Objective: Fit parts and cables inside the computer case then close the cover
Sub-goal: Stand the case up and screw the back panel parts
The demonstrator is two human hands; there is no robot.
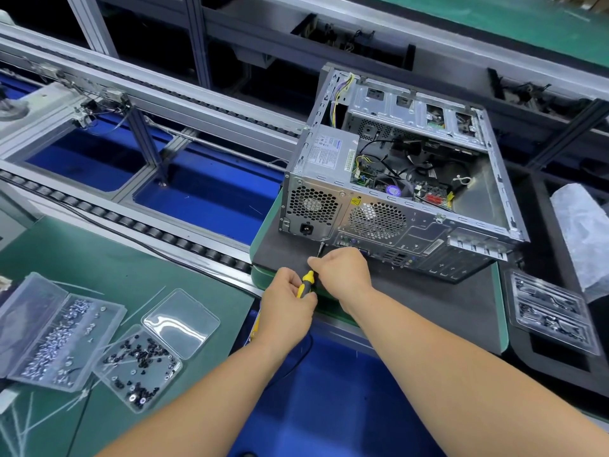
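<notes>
On the green counter [99,258] at far left lie two open clear boxes, one of silver screws [56,338] and one of black screws [140,359]. The left hand [290,300] grips a yellow-handled screwdriver [308,282]; the right hand [342,268] pinches its shaft, tip touching the rear of the open computer case [395,179] on a dark mat [428,298].

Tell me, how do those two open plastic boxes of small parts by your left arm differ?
The larger box holds silvery screws; the smaller box holds black ones. The larger box lies farther left, and the smaller box sits nearer the left arm. Both are clear, hinged and open on the green mat.
</notes>
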